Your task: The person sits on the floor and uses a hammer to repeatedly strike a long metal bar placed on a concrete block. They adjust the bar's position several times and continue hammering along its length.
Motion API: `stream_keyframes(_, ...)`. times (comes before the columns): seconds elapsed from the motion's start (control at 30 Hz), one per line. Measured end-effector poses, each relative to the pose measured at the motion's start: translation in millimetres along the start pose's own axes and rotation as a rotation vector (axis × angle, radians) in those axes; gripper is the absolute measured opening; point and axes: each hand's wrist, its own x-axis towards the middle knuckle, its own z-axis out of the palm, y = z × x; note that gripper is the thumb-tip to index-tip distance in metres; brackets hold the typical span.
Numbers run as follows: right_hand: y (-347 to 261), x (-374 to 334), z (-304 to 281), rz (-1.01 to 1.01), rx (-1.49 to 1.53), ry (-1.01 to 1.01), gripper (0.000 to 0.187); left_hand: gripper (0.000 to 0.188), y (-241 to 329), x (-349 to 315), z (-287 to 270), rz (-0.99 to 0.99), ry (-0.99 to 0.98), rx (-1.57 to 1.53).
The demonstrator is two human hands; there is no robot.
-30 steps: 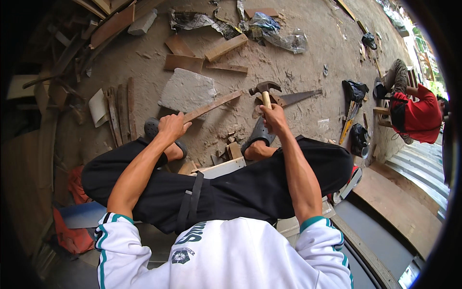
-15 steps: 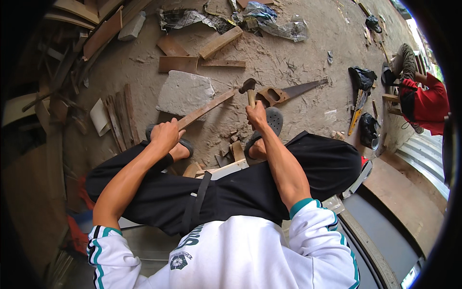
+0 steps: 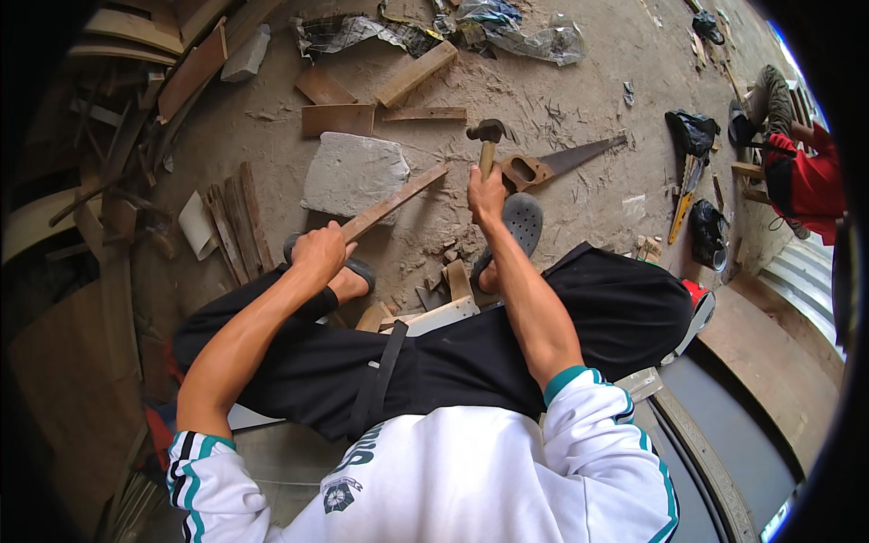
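Left hand (image 3: 319, 253), fingers curled closed, grips the near end of a flat wooden strip (image 3: 398, 201), which slants up and to the right across the corner of a pale rough block (image 3: 353, 176). Right hand (image 3: 486, 194) is closed in a fist around the handle of a claw hammer (image 3: 487, 154), its head up and near the strip's far end, apart from it. Just beyond that fist lies a handsaw (image 3: 572, 160), blade pointing right.

All this is over bare, dusty ground (image 3: 579, 104) strewn with chips. Past the block lie a short plank (image 3: 416, 74) and crumpled plastic sheeting (image 3: 362, 36); narrow wood strips (image 3: 237, 217) lie to the left, with boards (image 3: 136, 36) heaped at upper left. Black bags (image 3: 692, 131) sit to the right, near a person in red (image 3: 806, 185).

Both fists cover the ends they hold. Whether the strip rests on the block is hard to tell. The dark rim cuts off the person in red, and shadow blurs the clutter at far left.
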Motion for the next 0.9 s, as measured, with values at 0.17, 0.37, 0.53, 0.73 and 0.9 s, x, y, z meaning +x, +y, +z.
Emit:
stream_keyframes(0.17,31.3,-9.7,19.0,0.028,-0.206,-0.281,0.039,0.044,-1.2,0.2,13.2,0.001,0.018,-0.011)
stream_keyframes(0.37,5.4,12.9,5.9,-0.018,-0.010,-0.087,0.040,0.047,-5.2,-6.5,30.1,-0.037,0.029,-0.009)
stream_keyframes(0.53,26.7,-2.6,17.7,0.097,-0.071,-0.179,0.042,0.049,-4.1,-5.9,40.7,-0.027,0.045,-0.033)
stream_keyframes(0.73,-25.0,14.4,-25.8,0.141,0.032,-0.257,0.046,0.049,-5.6,-13.1,48.6,-0.060,0.014,-0.058)
stream_keyframes(0.9,-13.6,13.9,-9.9,0.058,-0.002,-0.090,0.046,0.047,-3.7,-11.4,57.9,-0.072,0.016,-0.057)
